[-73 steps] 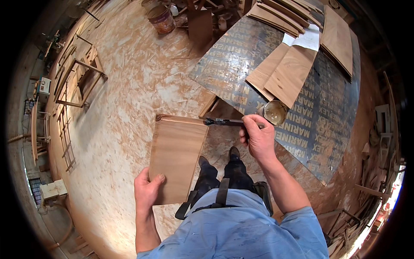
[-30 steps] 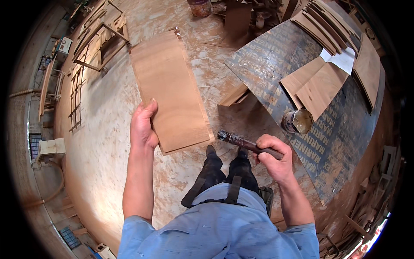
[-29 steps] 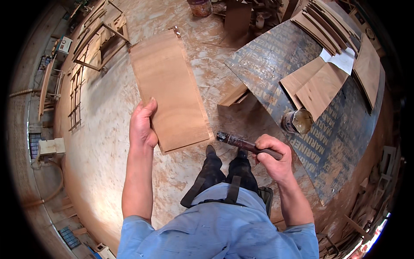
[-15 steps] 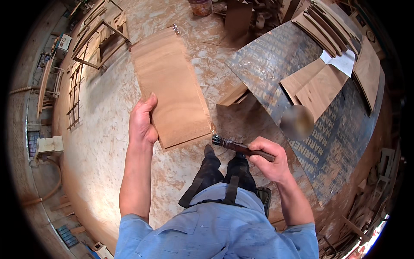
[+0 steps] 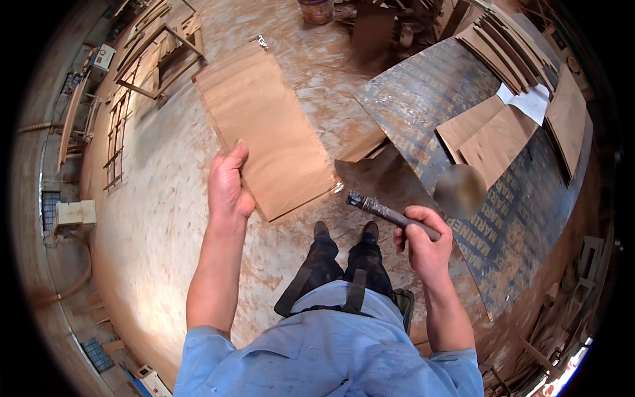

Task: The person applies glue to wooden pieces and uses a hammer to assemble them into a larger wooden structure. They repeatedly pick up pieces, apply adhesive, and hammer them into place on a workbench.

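Dark lettered sheet (image 5: 410, 109), overlapping wooden panels (image 5: 496, 139) on top, stacked boards (image 5: 501, 56) farther off, blurred round object (image 5: 460, 190) nearer

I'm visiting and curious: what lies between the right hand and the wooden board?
In the head view, a brush: the right hand grips its handle, its bristles ending just short of the wooden board.

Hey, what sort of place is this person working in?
Probably a woodworking shop: wooden boards lie stacked on a dark sheet, the left hand holds a wooden panel, and the right hand a brush.
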`<action>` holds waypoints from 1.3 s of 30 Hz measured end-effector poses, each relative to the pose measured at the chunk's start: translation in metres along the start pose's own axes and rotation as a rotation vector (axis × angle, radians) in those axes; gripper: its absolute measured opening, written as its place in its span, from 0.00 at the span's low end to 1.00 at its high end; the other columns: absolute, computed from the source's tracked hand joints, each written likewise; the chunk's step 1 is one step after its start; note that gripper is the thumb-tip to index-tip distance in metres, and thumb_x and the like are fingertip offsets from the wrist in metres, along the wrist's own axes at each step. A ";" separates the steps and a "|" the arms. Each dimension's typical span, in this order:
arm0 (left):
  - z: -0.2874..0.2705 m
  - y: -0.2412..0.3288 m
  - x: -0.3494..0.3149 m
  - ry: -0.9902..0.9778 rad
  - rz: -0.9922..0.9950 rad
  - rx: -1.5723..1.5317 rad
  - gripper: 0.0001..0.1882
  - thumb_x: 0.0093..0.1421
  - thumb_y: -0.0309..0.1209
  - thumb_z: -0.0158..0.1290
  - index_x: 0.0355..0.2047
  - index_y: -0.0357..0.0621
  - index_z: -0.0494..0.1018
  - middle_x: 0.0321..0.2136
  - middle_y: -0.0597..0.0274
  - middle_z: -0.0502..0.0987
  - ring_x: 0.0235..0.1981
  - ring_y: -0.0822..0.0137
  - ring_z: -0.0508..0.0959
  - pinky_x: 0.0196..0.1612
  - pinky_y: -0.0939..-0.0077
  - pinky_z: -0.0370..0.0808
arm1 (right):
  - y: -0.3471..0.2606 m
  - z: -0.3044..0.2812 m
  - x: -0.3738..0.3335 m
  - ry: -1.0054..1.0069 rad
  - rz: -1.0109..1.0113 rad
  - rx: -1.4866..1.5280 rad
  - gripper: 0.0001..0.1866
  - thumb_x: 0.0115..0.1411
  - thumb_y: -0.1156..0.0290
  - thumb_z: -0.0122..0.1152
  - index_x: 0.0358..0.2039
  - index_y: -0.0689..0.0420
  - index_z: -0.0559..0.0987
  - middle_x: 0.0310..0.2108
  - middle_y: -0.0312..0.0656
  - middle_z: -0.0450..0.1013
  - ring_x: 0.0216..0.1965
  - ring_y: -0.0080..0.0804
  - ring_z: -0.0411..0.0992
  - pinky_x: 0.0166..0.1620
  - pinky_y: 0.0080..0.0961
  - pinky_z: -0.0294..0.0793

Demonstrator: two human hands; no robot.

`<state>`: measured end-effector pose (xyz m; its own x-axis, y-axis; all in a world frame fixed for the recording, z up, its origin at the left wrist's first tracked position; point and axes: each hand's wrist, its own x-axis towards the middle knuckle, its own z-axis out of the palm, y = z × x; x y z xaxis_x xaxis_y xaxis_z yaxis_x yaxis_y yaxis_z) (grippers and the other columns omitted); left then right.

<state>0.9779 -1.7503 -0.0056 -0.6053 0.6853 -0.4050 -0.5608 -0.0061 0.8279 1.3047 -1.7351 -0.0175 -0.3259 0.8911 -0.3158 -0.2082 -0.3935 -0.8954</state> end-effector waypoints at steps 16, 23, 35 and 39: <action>0.024 -0.018 -0.019 0.026 0.117 -0.117 0.16 0.66 0.26 0.50 0.52 0.37 0.63 0.49 0.53 0.73 0.49 0.57 0.76 0.53 0.53 0.76 | 0.022 0.046 -0.001 -0.161 0.180 0.040 0.11 0.60 0.76 0.59 0.44 0.66 0.77 0.27 0.40 0.78 0.24 0.19 0.73 0.26 0.16 0.72; 0.027 -0.020 -0.025 0.038 0.224 -0.093 0.16 0.66 0.26 0.49 0.53 0.39 0.63 0.50 0.55 0.72 0.51 0.60 0.73 0.55 0.59 0.73 | 0.015 0.049 -0.009 -0.119 0.152 0.050 0.11 0.60 0.77 0.59 0.43 0.66 0.77 0.26 0.40 0.77 0.23 0.19 0.72 0.25 0.15 0.71; 0.028 -0.017 -0.028 0.029 0.337 -0.095 0.16 0.67 0.27 0.48 0.54 0.41 0.62 0.51 0.57 0.72 0.51 0.64 0.72 0.57 0.61 0.71 | 0.012 0.059 -0.010 -0.131 0.145 -0.089 0.11 0.58 0.74 0.64 0.42 0.63 0.79 0.25 0.34 0.76 0.24 0.15 0.71 0.26 0.14 0.70; 0.031 -0.022 -0.030 -0.022 0.402 -0.081 0.17 0.68 0.26 0.46 0.56 0.40 0.63 0.53 0.57 0.72 0.53 0.63 0.72 0.58 0.62 0.70 | 0.018 0.067 -0.003 -0.190 0.059 -0.150 0.12 0.58 0.73 0.65 0.41 0.64 0.79 0.25 0.33 0.76 0.24 0.16 0.71 0.27 0.15 0.69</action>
<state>1.0253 -1.7482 0.0003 -0.7734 0.6322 -0.0461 -0.3253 -0.3334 0.8849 1.2399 -1.7599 -0.0116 -0.5041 0.8035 -0.3167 -0.0488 -0.3926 -0.9184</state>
